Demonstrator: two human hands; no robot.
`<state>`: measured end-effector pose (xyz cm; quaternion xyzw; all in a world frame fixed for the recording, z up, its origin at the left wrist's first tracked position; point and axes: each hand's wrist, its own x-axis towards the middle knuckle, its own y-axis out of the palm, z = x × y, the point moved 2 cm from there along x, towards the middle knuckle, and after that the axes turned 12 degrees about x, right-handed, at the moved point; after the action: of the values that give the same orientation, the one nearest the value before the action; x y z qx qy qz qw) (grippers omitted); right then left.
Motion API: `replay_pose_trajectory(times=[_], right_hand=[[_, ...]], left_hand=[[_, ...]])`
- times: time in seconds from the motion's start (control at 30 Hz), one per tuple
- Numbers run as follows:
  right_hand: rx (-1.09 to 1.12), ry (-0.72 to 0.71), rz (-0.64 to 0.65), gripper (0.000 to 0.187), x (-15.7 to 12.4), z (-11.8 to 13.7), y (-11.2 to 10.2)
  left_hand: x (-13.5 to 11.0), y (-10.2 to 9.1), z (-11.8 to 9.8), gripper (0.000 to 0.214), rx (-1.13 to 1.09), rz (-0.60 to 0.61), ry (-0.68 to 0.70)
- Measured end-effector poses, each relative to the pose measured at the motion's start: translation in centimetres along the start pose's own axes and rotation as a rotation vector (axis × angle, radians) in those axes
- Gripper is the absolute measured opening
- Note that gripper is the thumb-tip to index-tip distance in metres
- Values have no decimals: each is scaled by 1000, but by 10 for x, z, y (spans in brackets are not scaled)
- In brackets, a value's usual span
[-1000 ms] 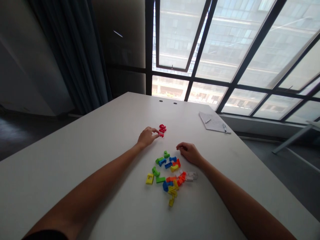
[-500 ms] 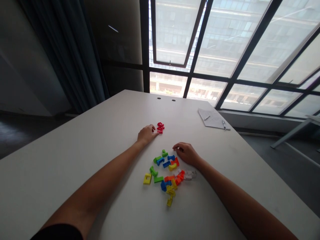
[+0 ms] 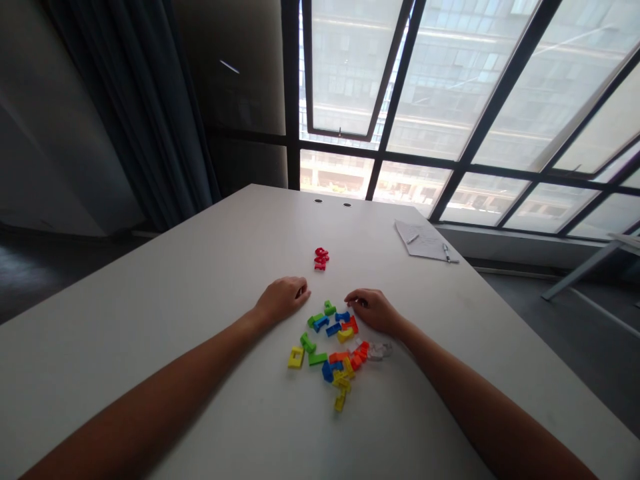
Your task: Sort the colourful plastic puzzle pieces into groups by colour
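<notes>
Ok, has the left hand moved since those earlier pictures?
Yes, the left hand has pulled back toward the person, away from the red plastic pieces.

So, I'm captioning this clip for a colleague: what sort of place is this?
Probably an office or meeting room. A long white table has cable holes set into it, tall metal-framed windows face a multi-storey building, and papers with a pen lie near the table's far corner.
</notes>
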<state>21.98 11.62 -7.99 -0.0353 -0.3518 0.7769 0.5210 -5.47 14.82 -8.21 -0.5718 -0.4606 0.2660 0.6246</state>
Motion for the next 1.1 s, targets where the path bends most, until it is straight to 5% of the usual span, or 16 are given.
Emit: replay_pose_trajectory(times=[0.33, 0.57, 1.1], right_hand=[[-134, 0, 360, 16, -11, 59, -29], [-173, 33, 487, 21, -13, 68, -29], [-214, 157, 470, 13, -10, 50, -27]], left_hand=[[-1, -1, -1, 21, -10, -5, 30], [-2, -1, 0, 22, -18, -3, 25], [-1, -2, -1, 23, -3, 18, 18]])
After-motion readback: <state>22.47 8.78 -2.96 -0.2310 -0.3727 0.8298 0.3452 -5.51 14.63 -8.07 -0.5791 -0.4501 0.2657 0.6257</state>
